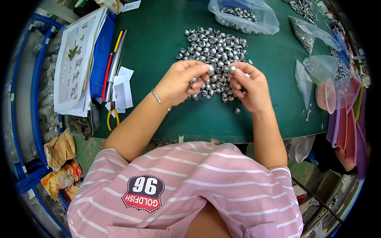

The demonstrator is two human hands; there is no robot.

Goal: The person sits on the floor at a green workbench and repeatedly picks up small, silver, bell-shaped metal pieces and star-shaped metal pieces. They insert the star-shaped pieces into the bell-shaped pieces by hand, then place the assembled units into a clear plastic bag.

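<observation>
Left hand [183, 80], right hand [253, 88]: each pinching a rounded silver piece [232, 69]; similar loose pile [214, 47], green surface [198, 123].

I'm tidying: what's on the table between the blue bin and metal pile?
Head view: red pencil, yellow pencil, silver strip and white paper beside the blue bin, then green tabletop toward the metal pile.

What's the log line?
left hand: pinching cap | right hand: pinching second cap | pile: on table | pliers: left of pile
</observation>
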